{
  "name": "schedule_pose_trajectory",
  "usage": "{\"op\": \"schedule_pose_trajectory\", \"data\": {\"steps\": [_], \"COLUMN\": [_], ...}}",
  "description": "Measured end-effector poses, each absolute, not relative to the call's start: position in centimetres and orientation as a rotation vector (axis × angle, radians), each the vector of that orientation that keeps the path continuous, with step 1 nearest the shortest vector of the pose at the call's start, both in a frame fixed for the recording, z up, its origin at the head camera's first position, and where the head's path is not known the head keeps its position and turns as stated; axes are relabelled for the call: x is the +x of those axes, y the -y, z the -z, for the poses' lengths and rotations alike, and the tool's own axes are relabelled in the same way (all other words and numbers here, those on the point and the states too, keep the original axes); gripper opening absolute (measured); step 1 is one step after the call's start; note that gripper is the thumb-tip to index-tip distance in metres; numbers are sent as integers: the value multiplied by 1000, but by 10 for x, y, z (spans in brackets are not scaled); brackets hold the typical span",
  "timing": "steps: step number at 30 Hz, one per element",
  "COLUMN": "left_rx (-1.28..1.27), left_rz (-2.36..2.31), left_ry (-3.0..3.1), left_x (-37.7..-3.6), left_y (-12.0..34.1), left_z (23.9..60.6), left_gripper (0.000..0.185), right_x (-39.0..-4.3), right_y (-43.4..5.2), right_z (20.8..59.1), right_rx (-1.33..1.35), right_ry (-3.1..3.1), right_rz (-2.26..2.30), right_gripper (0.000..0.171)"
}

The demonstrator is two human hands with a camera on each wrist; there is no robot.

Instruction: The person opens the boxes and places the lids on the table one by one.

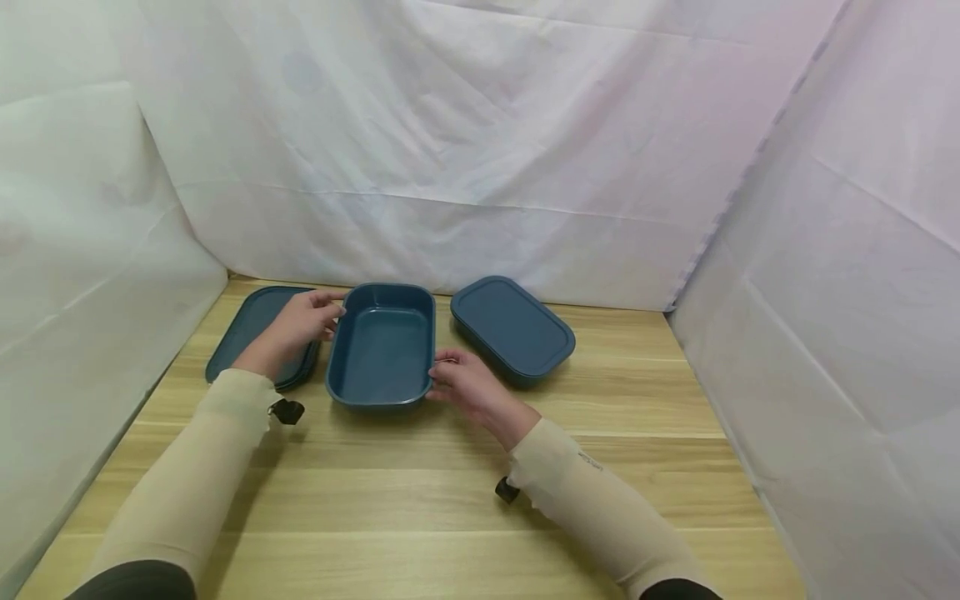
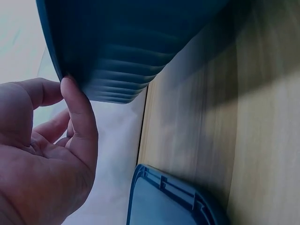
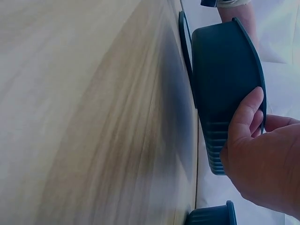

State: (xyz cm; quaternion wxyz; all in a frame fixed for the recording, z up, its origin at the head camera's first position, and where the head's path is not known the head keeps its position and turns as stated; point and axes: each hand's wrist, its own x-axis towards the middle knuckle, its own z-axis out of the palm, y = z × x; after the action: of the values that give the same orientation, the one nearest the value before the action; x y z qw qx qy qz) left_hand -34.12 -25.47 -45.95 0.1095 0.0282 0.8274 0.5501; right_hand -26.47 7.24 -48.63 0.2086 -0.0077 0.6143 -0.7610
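Note:
An open dark-blue container stands on the wooden table between my hands. My left hand holds its far-left corner; in the left wrist view the thumb lies against the ribbed wall just under the rim. My right hand grips the near-right rim, thumb on the outer wall of the container and fingers over the edge. A flat blue lid lies under my left wrist, also seen as the lid. A closed blue container sits to the right.
White sheeting walls in the table at the back and on both sides. The closed container's corner shows just beyond my right hand. Bare wood stretches toward the front edge.

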Motion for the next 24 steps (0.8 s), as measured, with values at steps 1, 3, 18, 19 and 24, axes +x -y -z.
{"op": "schedule_pose_trajectory", "data": {"steps": [1, 3, 18, 19, 24], "left_rx": [82, 72, 33, 26, 0], "left_rz": [-1621, -1624, -1652, -1664, -1686], "left_ry": [-2433, -2434, -2438, -2445, -2497], "left_x": [-342, -344, -351, -351, -354], "left_y": [256, 259, 266, 268, 273], "left_z": [459, 460, 456, 457, 463], "left_gripper": [55, 55, 54, 54, 55], "right_x": [-266, -268, -285, -286, -291], "right_y": [-71, -68, -52, -51, -46], "right_z": [486, 486, 488, 488, 487], "right_rx": [-19, -11, -22, -21, -23], "right_ry": [-1709, -1709, -1733, -1733, -1724], "right_rz": [2120, 2130, 2165, 2162, 2155], "right_gripper": [20, 22, 28, 29, 28]}}
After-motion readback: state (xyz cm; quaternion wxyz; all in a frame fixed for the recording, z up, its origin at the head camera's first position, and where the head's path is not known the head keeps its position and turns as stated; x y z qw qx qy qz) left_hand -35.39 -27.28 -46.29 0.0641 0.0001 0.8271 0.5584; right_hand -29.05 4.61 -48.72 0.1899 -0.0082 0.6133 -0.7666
